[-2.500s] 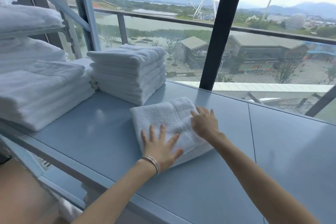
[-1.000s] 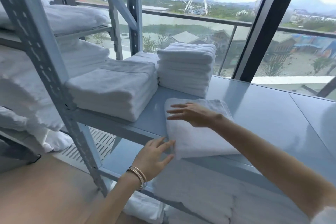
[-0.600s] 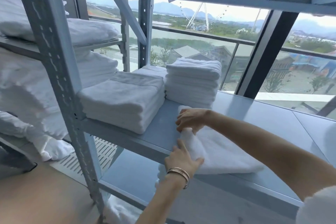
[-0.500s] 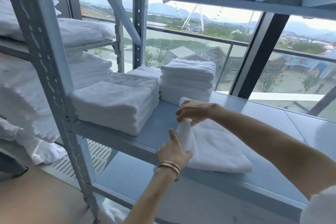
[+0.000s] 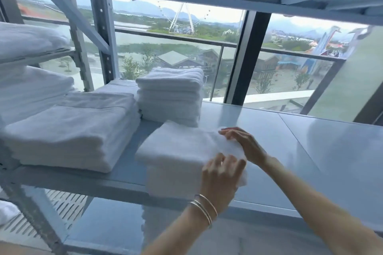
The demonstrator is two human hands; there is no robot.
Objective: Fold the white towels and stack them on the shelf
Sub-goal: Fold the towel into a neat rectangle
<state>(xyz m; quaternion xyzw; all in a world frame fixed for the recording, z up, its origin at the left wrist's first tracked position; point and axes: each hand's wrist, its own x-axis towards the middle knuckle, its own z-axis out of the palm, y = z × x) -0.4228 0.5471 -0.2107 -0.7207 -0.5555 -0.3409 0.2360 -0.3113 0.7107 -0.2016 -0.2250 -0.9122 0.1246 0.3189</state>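
Nearest, the left hand [image 5: 222, 178], with two thin bangles [image 5: 204, 208] on its wrist, curls its fingers around the near right corner of the folded towel [image 5: 180, 151]. Just beyond, the right hand [image 5: 243, 143] bends its fingers over the towel's far right edge, gripping the top layer. The towel is blurred at the front edge of the grey shelf [image 5: 279, 147]; whether it rests there or is lifted is unclear. Behind it stands a taller towel stack [image 5: 170, 97], with a wider stack [image 5: 72, 130] to its left. Farther off, through the window, rises a Ferris wheel [image 5: 182, 17].
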